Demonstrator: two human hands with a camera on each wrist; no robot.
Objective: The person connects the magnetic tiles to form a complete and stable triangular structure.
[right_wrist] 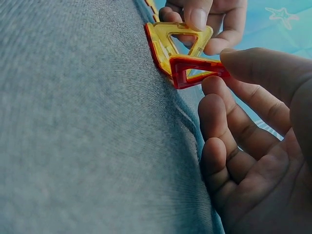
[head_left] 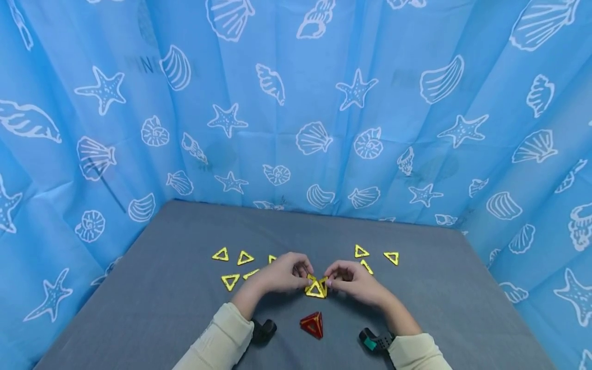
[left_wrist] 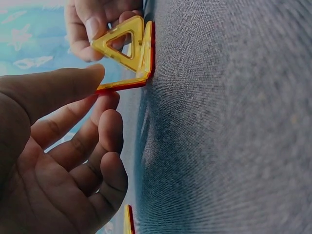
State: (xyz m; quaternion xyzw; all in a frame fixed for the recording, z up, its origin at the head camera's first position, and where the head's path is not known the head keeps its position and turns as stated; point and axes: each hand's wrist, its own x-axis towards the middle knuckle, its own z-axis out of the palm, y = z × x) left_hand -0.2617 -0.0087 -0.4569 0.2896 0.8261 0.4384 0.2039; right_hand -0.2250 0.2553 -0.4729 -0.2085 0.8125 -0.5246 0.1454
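Note:
Several translucent triangular magnetic tiles, yellow with red edges, meet at the middle of the table. The front yellow tile (head_left: 315,295) lies low between the two hands. My left hand (head_left: 283,275) pinches a raised tile (left_wrist: 124,85) between thumb and fingertip, its other fingers loosely bent. Opposite it, my right hand (head_left: 353,280) pinches another tilted tile (right_wrist: 200,62), which looks red from the right wrist view. Both held tiles touch the low tile along its edges. Nearer the person stands a small red pyramid (head_left: 307,324) of such tiles, touched by neither hand.
Loose yellow triangles (head_left: 221,258) lie left of the hands, partly hidden by the left one. More triangles (head_left: 362,255) lie behind the right hand. Black wrist devices (head_left: 264,332) hang below both wrists. A blue shell-patterned curtain (head_left: 287,169) borders the grey tabletop (head_left: 185,318).

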